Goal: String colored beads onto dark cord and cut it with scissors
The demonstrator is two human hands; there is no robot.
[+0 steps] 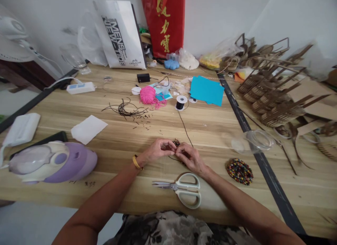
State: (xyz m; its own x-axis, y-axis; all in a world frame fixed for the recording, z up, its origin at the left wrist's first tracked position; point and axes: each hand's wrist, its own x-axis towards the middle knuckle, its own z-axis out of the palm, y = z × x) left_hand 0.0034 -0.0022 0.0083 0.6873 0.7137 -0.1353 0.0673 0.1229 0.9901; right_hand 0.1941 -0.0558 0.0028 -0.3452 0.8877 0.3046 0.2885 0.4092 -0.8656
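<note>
Both hands meet near the middle front of the table, fingertips pinched close together. Between them shows part of a dark multicoloured bead string [176, 142], mostly covered by the fingers. My left hand [157, 148], with a gold bangle at its wrist, is closed on it from the left. My right hand [191, 158] is closed on it from the right; its fingertips hide the exact grip. A thin black cord [185, 126] runs from a white-flanged spool [181, 103] down to my right hand. Scissors [176, 186] with pale handles lie just below the hands.
A coil of coloured beads [239, 171] lies to the right. Cut black cords [125, 109], pink yarn [147, 95] and blue sheets [206, 90] are farther back. At left sits a purple-and-white device [71, 162]; woven baskets [273, 97] crowd the right.
</note>
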